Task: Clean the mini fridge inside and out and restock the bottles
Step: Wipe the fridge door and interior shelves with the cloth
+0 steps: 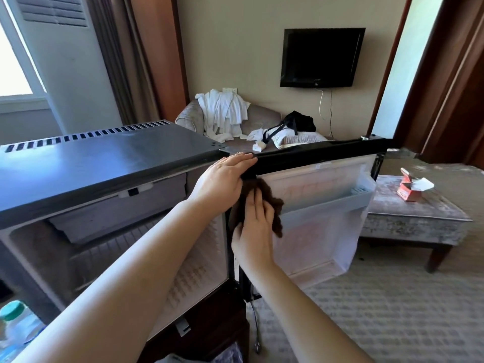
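The black mini fridge (104,158) stands open, its white inside and freezer box showing at the left. Its door (322,205) swings out to the right, with white inner lining and a shelf. My left hand (222,179) holds the door's black top edge near the hinge, thumb tucked under it. My right hand (255,224) presses a dark brown cloth (275,208) flat against the door's inner lining close to the hinge side. A plastic bottle (18,326) with a green cap shows at the bottom left corner.
A grey upholstered bench (408,213) with small red boxes (408,187) stands right of the door. Behind are a sofa with white towels (222,111) and a black bag (298,121), and a wall TV (320,57). Carpet lies below the door.
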Tool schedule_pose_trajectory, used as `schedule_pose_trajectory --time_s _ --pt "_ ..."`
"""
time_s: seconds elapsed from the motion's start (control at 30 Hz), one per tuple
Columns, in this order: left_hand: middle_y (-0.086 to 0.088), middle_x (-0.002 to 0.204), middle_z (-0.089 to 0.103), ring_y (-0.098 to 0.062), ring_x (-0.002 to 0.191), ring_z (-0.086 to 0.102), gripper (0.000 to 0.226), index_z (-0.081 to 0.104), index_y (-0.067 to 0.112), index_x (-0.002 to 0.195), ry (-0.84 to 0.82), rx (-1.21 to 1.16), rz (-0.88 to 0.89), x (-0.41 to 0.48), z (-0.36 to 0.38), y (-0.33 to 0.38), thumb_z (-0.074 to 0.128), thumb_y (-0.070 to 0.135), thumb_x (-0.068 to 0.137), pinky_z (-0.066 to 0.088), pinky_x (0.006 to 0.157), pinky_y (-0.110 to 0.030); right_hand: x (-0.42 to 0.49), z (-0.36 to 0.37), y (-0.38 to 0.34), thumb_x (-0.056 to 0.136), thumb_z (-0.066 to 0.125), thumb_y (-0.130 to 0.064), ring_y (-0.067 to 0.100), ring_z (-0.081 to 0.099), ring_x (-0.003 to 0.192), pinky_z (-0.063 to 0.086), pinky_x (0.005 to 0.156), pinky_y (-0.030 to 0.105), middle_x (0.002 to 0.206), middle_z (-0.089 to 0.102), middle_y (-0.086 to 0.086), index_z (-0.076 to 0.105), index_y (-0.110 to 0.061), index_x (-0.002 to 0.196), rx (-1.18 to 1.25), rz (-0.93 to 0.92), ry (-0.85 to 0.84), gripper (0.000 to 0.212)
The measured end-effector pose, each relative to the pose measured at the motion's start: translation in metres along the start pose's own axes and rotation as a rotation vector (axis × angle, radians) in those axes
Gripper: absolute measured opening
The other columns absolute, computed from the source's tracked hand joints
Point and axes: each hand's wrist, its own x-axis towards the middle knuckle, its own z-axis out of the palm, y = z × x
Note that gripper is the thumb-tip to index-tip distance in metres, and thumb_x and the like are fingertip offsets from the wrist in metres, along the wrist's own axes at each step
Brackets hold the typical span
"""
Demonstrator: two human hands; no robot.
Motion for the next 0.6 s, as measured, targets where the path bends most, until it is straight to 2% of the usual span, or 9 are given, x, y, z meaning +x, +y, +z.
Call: schedule_pose_trajectory --time_s 0.1,0.17,0.23,0.33,0.4,0.5,0.53,0.6 --pt "0.01 0.147 0.042 -0.008 0.138 0.034 0.055 0.048 0.026 0.14 0.016 -0.008 -0.014 0.0 0.0 0.001 0.04 0.004 0.09 0.025 0.114 -0.023 0.014 0.0 -0.006 0.084 0.058 -0.004 0.022 0.021 0.14 0.012 0.116 0.028 0.155 0.028 0.006 0.024 -0.005 0.149 0.066 0.015 0.079 0.074" --pt "0.011 0.147 0.043 -0.009 0.138 0.035 0.056 0.049 0.026 0.14 0.035 -0.011 -0.019 -0.002 0.002 0.001 0.04 0.003 0.089 0.029 0.113 -0.026 0.008 0.008 0.001 0.081 0.064 -0.004 0.029 0.035 0.134 0.026 0.115 0.038 0.149 0.038 0.013 0.033 -0.001 0.145 0.019 0.016 0.081 0.071" --pt "0.009 0.146 0.044 -0.011 0.137 0.037 0.058 0.05 0.024 0.139 0.06 -0.021 -0.015 -0.003 0.005 0.001 0.042 0.0 0.087 0.032 0.112 -0.029 -0.011 0.024 0.012 0.074 0.072 -0.004 0.035 0.051 0.123 0.043 0.103 0.044 0.139 0.049 0.02 0.042 0.004 0.138 -0.081 0.007 0.047 0.071" --pt "0.006 0.146 0.045 -0.013 0.137 0.037 0.058 0.049 0.021 0.139 0.066 -0.014 -0.006 -0.004 0.009 0.002 0.043 -0.001 0.086 0.029 0.114 -0.028 -0.043 0.041 0.027 0.059 0.084 -0.002 0.036 0.061 0.111 0.05 0.091 0.039 0.127 0.059 0.021 0.053 0.006 0.129 -0.136 0.012 -0.08 0.077" --pt "0.005 0.147 0.044 -0.014 0.138 0.036 0.058 0.048 0.02 0.14 0.062 0.005 0.005 -0.004 0.009 0.002 0.043 -0.001 0.087 0.027 0.115 -0.028 -0.053 0.045 0.038 0.054 0.085 0.001 0.037 0.063 0.108 0.049 0.091 0.041 0.124 0.061 0.021 0.056 0.006 0.126 -0.126 0.008 -0.107 0.078" --pt "0.004 0.146 0.045 -0.015 0.138 0.036 0.058 0.048 0.019 0.14 0.077 0.016 0.005 -0.007 0.01 0.003 0.044 -0.001 0.086 0.026 0.115 -0.029 -0.047 0.038 0.042 0.066 0.075 0.005 0.037 0.056 0.119 0.047 0.098 0.048 0.13 0.056 0.021 0.051 0.004 0.132 -0.066 -0.017 -0.064 0.07" --pt "0.004 0.146 0.045 -0.015 0.138 0.036 0.058 0.048 0.019 0.14 0.081 0.018 -0.002 -0.008 0.01 0.004 0.044 -0.001 0.085 0.025 0.115 -0.027 -0.038 0.03 0.037 0.071 0.072 0.004 0.034 0.052 0.124 0.045 0.102 0.044 0.134 0.054 0.02 0.048 0.003 0.135 -0.04 -0.046 -0.027 0.068" --pt "0.006 0.146 0.045 -0.013 0.138 0.035 0.057 0.048 0.021 0.14 0.081 0.014 -0.018 -0.008 0.009 0.007 0.045 -0.001 0.086 0.021 0.112 -0.02 -0.011 0.014 0.02 0.079 0.066 0.0 0.027 0.041 0.131 0.026 0.115 0.028 0.141 0.048 0.016 0.041 0.0 0.141 0.017 -0.115 0.06 0.066"
